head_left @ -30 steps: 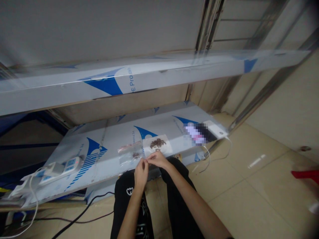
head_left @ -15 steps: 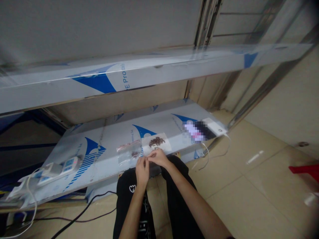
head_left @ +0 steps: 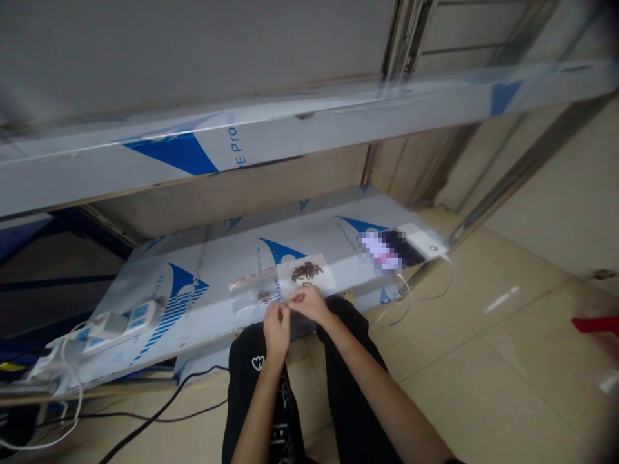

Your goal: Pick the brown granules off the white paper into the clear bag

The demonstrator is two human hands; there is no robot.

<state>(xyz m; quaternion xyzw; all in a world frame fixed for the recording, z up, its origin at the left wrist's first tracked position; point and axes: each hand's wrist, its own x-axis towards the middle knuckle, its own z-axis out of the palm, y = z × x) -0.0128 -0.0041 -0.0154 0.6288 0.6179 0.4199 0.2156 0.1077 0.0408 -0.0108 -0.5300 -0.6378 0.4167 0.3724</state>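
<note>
My left hand point(head_left: 277, 324) and my right hand point(head_left: 308, 303) meet at the front edge of the low shelf, fingertips pinched close together. Whatever sits between the fingers is too small to make out. Just beyond my right hand, a pile of small dark brown pieces point(head_left: 307, 270) lies on a white sheet point(head_left: 327, 276). Left of it is a clear zip bag point(head_left: 244, 301) with a reddish strip along its top. A few more brown pieces point(head_left: 265, 296) show at the bag, near my left hand.
The film-covered low shelf point(head_left: 227, 258) carries a power strip point(head_left: 140, 319) with a plugged-in charger at left. At right lie a phone with a blurred screen point(head_left: 382, 251) and a white device point(head_left: 424, 243) with cables. An upper shelf edge point(head_left: 290, 132) crosses above; black cables point(head_left: 164, 403) run below.
The camera view has shifted slightly. My hands stay pinched together at the shelf's front edge, with hardly any movement of the fingers.
</note>
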